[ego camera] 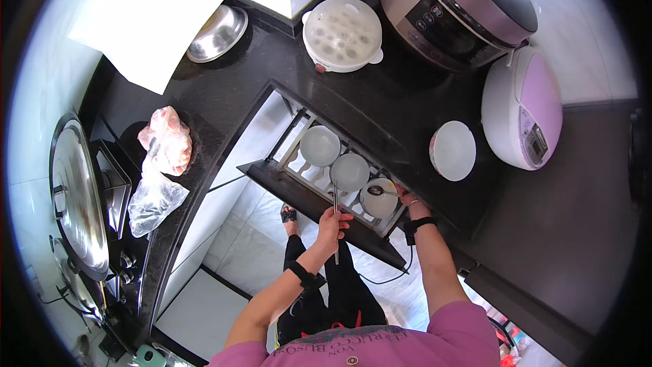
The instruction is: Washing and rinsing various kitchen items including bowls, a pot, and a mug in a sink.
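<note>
A pull-out drawer [305, 191] with a dark front stands open before me, fitted with a white slotted rack. Three white bowls sit in it: a left bowl [320, 146], a middle bowl [350, 176] and a right bowl [379, 209]. My left hand [331, 229], over the drawer front, grips thin metal chopsticks [335, 201]; their far ends reach the middle bowl's edge. At the drawer's right end, my right hand [406, 196] holds a metal spoon [376, 190] by its handle. The spoon's head lies over the right bowl. Some right fingers are hidden.
On the dark countertop stand another bowl [453, 151], a rice cooker [524, 112], a large electric pressure cooker [453, 15], an egg steamer [342, 33] and a steel basin [219, 34]. Bagged raw meat [168, 140] lies left, near a lidded wok [81, 199] on the stove.
</note>
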`<action>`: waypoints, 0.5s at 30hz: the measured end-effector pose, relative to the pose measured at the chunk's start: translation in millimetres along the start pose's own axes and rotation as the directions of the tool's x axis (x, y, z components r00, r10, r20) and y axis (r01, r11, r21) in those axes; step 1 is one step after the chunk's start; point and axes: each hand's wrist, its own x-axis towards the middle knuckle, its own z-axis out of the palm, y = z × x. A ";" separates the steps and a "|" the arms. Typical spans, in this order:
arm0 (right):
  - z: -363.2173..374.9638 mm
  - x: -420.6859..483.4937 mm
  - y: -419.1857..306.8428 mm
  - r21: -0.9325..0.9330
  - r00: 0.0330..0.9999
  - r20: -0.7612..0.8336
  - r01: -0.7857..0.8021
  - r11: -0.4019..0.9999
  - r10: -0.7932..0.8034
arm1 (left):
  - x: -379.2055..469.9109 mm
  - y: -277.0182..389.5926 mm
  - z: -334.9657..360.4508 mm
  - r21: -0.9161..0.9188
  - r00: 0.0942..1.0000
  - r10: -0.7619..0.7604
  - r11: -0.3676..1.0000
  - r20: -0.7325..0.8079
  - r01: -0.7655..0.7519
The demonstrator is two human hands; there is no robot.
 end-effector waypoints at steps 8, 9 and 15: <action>-41.0 31.8 -4.8 -0.303 0.988 0.127 -0.043 0.952 0.086 | 10.1 -10.4 21.4 -0.045 0.999 -0.009 0.999 0.053 0.012; -46.5 15.8 -0.3 -0.303 0.989 0.125 -0.044 0.952 0.085 | 10.5 -12.0 24.4 -0.046 0.999 -0.012 0.999 0.050 0.014; -51.5 -158.0 71.4 -0.599 0.820 0.567 0.472 0.647 -0.073 | 10.1 -27.4 48.2 0.060 0.997 0.045 0.997 0.061 -0.049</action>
